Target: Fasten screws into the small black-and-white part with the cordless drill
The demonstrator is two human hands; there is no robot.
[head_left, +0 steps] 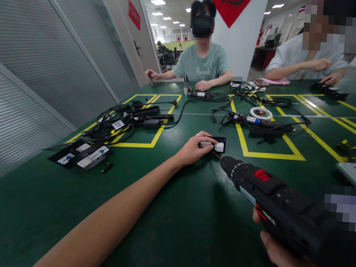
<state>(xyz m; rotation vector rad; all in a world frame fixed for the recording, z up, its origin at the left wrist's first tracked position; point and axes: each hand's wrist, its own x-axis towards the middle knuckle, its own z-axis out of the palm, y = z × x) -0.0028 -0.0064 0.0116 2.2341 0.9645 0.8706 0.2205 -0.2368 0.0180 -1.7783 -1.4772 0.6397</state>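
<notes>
**Drill bit at the black piece: square it up, mind the left fingertips**

Left hand (195,148): partly curled, thumb and fingers closed on the small black piece (223,140), which lies on the green table (165,219) straight ahead of the person. Right hand (288,257): wrapped round the grip of the power drill (280,203); trigger finger position can't be told.

Bit (216,155) points at the piece's near edge, right beside the left fingertips. Contact: can't tell. Drill comes in at a low slant from the right. Advice: line the bit up with the drilling axis before any trigger, start slow, push straight along the bit. Left fingers would be safer back from the tip, piece pinned flat so torque can't spin it.

Piece: flat, roughly rectangular, dark, with a white block (219,147) at its right end. Left part mostly under the fingers; fine detail too small to read.
</notes>
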